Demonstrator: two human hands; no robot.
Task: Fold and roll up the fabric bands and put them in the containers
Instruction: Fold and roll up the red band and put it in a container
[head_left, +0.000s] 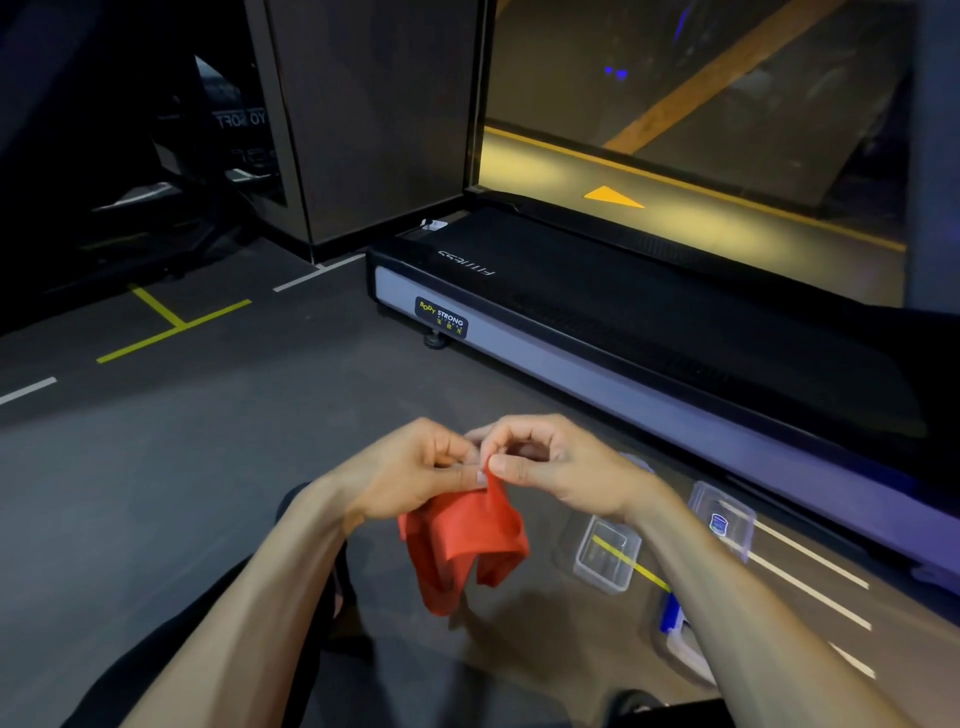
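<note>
Left hand: the left hand (415, 470) is raised above the lap, fingers curled, thumb and fingertips pinching the top edge of the red fabric band (462, 545).
Right hand: the right hand (545, 462) meets the left, touching it; its thumb and forefinger pinch the same top edge just to the right, the other fingers bent.
Band: it hangs in loose folds below both hands, in the air, only its upper edge between the fingertips.
Near container: a clear plastic container (605, 558) stands open on the dark floor (208, 441), right of the band and apart from it.
Far container: a second clear container (722, 519) with a blue label lies further right.
Beyond: a treadmill (623, 332) lies along the far right.
</note>
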